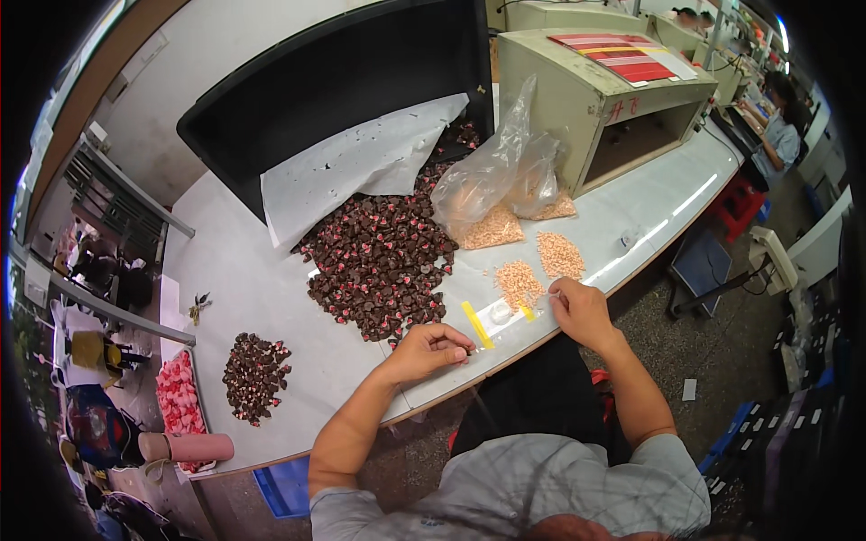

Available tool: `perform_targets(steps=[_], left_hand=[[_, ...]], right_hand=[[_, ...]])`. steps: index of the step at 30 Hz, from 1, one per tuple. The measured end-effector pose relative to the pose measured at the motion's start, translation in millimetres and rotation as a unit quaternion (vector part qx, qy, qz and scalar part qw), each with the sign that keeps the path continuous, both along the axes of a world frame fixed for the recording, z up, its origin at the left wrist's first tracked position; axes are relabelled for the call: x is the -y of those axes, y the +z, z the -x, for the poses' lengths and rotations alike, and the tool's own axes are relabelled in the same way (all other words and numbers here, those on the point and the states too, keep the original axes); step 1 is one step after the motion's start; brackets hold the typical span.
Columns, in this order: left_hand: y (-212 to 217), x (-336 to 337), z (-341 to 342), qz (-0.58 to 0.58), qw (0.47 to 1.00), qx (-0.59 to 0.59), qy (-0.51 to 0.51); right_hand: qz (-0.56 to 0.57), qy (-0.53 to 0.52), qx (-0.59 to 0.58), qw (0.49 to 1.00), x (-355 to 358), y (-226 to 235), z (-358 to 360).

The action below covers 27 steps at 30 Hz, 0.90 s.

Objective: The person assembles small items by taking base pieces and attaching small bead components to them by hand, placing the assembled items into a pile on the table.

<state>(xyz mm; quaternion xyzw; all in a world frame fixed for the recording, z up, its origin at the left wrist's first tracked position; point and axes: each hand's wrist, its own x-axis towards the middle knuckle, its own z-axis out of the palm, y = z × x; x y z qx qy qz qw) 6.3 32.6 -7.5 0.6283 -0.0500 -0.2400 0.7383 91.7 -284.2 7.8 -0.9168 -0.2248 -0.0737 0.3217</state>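
1. The left hand (431, 350) rests on the front edge of the surface (262, 288). Its grip is drawn together, thumb against curled fingertips, just beside the near end of a yellow strip (477, 325). Whether a small piece sits in the pinch is too small to tell.
2. The right hand (585, 311) lies knuckles-up, its fingertips at the edge of the nearer peach pile (519, 282). I cannot tell whether its grip is apart or closed, because the fingertips are hidden under the hand.
3. Between the hands lie a small clear piece (501, 313) and a short yellow bit (527, 313), both on the bare surface.
4. As a judgement, the step in hand is picking and pairing tiny parts. The right hand works at the peach grains and the left at the spot by the strip.
5. Farther out are a second peach pile (560, 254), a clear plastic bag (501, 171) with more grains, and the big heap of dark brown and pink pieces (383, 257), which lies near the left hand.
6. The next move seems to call for a fine fingertip pinch on a single grain without scattering the pile, and for bringing both hands close over the strip.
7. At the far left are a smaller dark heap (255, 363) and a tray of pink pieces (178, 392).
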Motion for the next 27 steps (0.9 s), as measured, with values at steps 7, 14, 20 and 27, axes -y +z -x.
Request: perform_targets(steps=[7,14,20,27], left_hand=[[-3,0,3,0.037,0.998,-0.024,0.035],[2,9,4,0.012,0.997,-0.041,0.069],[8,15,7,-0.015,0.996,-0.075,0.036],[6,20,13,-0.024,0.997,-0.065,-0.019]], right_hand=[[-0.001,0.036,-0.011,0.999,-10,1,7],[0.025,0.016,-0.001,1.0,-13,-7,4],[-0.118,0.101,-0.068,0.985,-28,7,32],[-0.126,0.197,-0.074,0.97,-70,1,58]])
